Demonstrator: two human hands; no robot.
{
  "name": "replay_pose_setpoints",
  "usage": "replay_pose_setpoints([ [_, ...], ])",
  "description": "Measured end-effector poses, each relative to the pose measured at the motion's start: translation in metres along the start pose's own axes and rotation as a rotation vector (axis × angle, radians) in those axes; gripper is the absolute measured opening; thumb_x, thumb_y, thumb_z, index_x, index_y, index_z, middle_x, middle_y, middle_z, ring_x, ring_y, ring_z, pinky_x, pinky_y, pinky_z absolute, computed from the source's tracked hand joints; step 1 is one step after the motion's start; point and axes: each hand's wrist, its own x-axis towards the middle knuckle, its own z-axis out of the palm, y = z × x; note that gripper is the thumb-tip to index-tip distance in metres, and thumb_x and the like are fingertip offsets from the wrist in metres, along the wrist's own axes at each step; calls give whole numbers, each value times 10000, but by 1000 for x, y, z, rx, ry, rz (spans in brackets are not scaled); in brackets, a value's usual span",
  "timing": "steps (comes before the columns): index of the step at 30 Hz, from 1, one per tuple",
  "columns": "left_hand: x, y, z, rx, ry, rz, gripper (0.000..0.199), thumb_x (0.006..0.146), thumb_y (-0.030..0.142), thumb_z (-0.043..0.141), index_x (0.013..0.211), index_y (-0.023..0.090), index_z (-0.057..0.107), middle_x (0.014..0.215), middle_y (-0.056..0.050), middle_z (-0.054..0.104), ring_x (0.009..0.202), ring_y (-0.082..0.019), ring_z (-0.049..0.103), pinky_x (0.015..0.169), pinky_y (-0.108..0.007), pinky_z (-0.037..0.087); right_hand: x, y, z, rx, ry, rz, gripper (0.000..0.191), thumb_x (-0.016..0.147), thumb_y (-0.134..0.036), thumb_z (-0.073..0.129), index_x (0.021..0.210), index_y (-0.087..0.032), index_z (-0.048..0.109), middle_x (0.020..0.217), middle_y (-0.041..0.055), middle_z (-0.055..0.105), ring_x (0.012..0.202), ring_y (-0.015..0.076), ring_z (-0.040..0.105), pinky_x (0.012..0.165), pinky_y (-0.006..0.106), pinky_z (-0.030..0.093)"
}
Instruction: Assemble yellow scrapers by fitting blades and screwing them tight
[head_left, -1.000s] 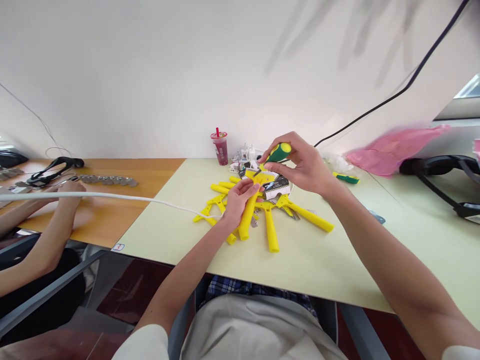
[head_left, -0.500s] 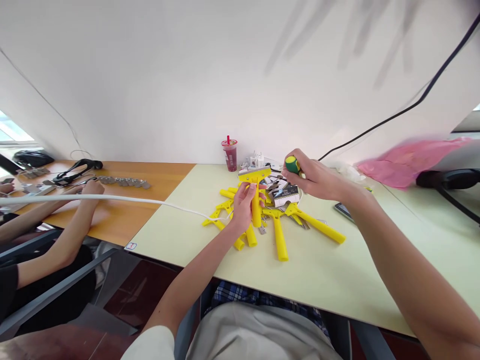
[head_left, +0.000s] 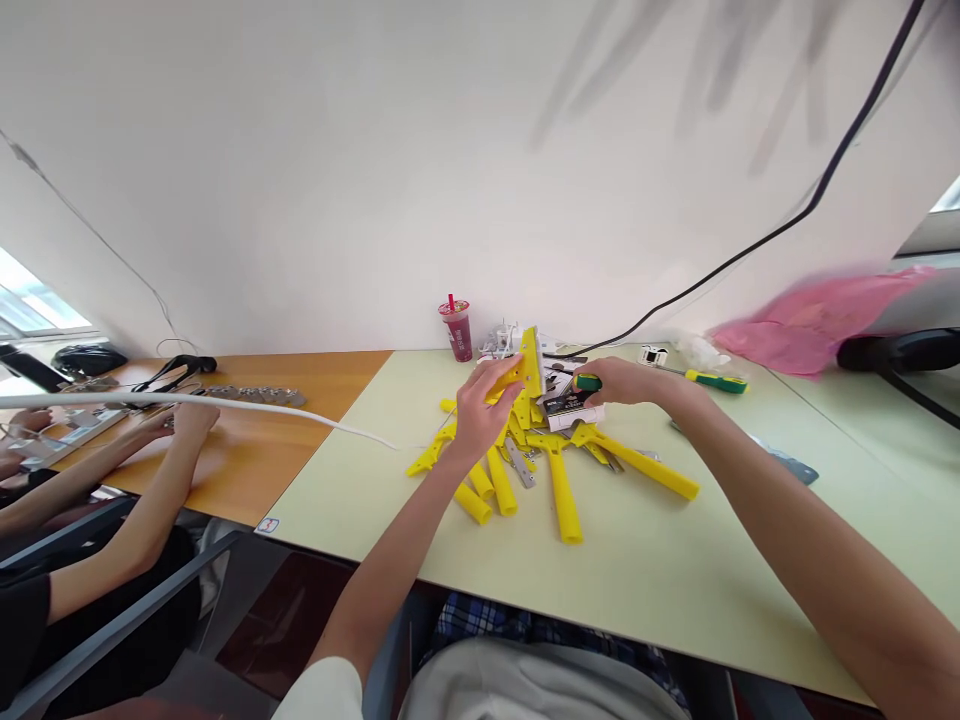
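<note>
scraper [head_left: 529,350] pinched in the left hand [head_left: 482,408], left of the box [head_left: 564,405], blade edge [head_left: 541,366] facing the right hand [head_left: 624,380], curled round a screwdriver [head_left: 587,383] by the box.

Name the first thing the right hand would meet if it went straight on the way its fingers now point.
Probably the black-and-white box, just ahead of the right hand; depth is unclear, so they may be touching.

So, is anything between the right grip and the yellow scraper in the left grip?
Nothing visible stands between them. The right grip, holding a green-handled tool, faces the yellow scraper in the left grip across an open gap; the black-and-white box appears to lie lower down.
</note>
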Motion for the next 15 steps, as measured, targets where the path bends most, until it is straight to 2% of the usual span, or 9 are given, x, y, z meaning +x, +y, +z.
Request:
replay_pose_setpoints([
  [3, 12, 9, -1, 140, -67, 95, 280, 921, 270, 926, 1190, 333, 882, 1401, -71, 814, 1454, -299, 691, 1321, -426, 505, 0, -4, -2, 27, -45, 17, 217, 781, -395, 772, 877, -239, 657, 974, 83, 760, 858, 270, 675, 713, 372, 473],
  [6, 23, 18, 6, 153, -75, 184, 284, 927, 257, 923, 1199, 322, 876, 1389, -69, 818, 1395, -284, 728, 1308, -401, 507, -5, -9, -11, 42, -42, 16, 185, 789, -365, 741, 806, -244, 602, 901, 65, 729, 817, 253, 649, 708, 370, 454],
  [10, 47, 34, 23, -12, 13, 178, 235, 942, 303, 932, 1160, 274, 848, 1316, -81, 838, 1323, -277, 774, 1212, -378, 569, -25, -21, -36, 60, 49, -6, 203, 831, -362, 710, 783, -253, 545, 811, 32, 680, 788, 232, 613, 721, 359, 445],
  [12, 66, 45, 32, -126, 2, 201, 220, 974, 380, 910, 1112, 243, 808, 1263, -99, 854, 1281, -290, 795, 1175, -411, 595, -39, -30, -50, 112, 96, -9, 175, 865, -375, 703, 829, -251, 584, 814, 26, 691, 740, 220, 630, 706, 349, 458],
  [15, 92, 63, 43, -270, -51, 209, 328, 982, 477, 902, 1128, 229, 745, 1280, -116, 855, 1298, -312, 795, 1156, -462, 616, -61, -48, -66, 143, 125, 29, 108, 909, -358, 682, 897, -260, 638, 799, 20, 703, 636, 209, 654, 643, 344, 453],
])
